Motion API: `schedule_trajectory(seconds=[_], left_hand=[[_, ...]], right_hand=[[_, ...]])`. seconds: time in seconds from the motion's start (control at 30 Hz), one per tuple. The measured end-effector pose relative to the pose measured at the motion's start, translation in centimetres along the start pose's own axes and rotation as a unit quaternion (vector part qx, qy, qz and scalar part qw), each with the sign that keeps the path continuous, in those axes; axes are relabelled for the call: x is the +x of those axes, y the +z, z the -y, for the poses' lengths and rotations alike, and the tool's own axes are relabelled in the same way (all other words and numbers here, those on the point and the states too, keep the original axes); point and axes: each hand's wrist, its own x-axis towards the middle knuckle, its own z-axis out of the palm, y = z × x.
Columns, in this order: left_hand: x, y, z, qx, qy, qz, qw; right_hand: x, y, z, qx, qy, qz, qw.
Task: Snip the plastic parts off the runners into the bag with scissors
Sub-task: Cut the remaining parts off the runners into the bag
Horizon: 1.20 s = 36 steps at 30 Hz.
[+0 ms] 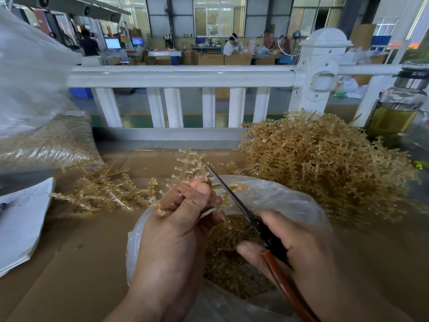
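both hands curled: left hand pinching, right hand gripping.

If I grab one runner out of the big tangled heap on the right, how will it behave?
Probably snaggy: the heap is a thicket of branched runners, so pulling one likely drags neighbours along. Likely light: the strands look thin and translucent. The runner in the left hand stands up from the grip without drooping, so each seems fairly stiff.

place: factory hall | signs: cartons, seated workers, monitors, tall windows | far-left machinery, probably; blurred
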Motion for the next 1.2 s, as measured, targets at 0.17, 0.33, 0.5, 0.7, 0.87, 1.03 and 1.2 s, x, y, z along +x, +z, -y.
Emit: schedule_trajectory(seconds=[0.17, 0.33, 0.5, 0.7, 0.87, 1.03, 1.2], left_hand=[[-0.17, 0.24, -0.16, -0.007, -0.005, -0.009, 1.000], [-0.23, 0.26, -0.20, -0.009, -0.010, -0.014, 1.000], [-0.23, 0.28, -0.13, -0.009, -0.007, -0.013, 1.000], [-0.27, 0.35, -0.20, -0.008, -0.007, -0.012, 1.000], [-0.29, 0.42, -0.25, -0.006, -0.007, -0.016, 1.000], [-0.28, 0.27, -0.24, -0.004, -0.013, -0.009, 1.000], [-0.24, 0.25, -0.15, 0.003, -0.013, -0.016, 1.000]], right_hand=[[-0.05, 0.22, -0.19, -0.002, 0.006, -0.014, 1.000], [-0.11, 0.19, -0.02, -0.015, 0.007, -0.011, 1.000], [0.00, -0.18, 0.25, -0.020, 0.009, 0.011, 1.000], [-0.08, -0.22, 0.45, 0.001, 0.010, 0.021, 1.000], [-0.10, -0.16, 0.32, 0.003, 0.007, 0.009, 1.000], [-0.07, -0.17, 0.37, 0.007, 0.006, 0.005, 1.000], [0.02, -0.22, 0.37, -0.004, 0.014, 0.010, 1.000]])
